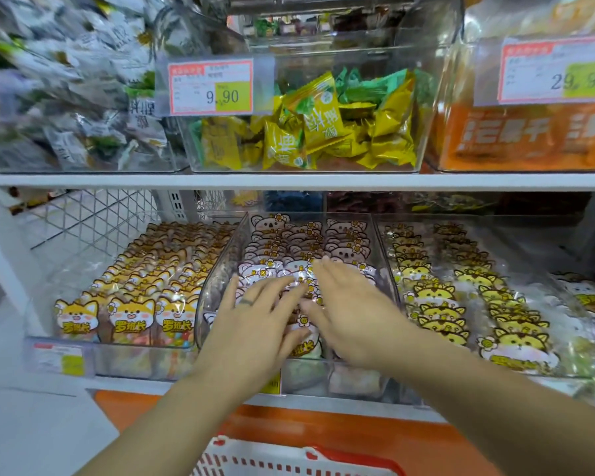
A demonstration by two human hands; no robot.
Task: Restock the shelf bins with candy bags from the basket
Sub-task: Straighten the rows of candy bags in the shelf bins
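Note:
A clear middle bin on the lower shelf holds rows of koala-topped candy bags. My left hand lies flat over the front bags with fingers spread and a ring on one finger. My right hand lies beside it, fingers straight and pointing toward the back of the bin, palm down on the bags. Neither hand grips a bag. The rim of a red and white basket shows at the bottom edge, below my forearms; its contents are hidden.
A left bin holds fox-topped bags; a right bin holds yellow cat-topped bags. The upper shelf carries a clear bin of yellow and green candy packs, a bin of grey packs and an orange box. An orange panel runs below the shelf.

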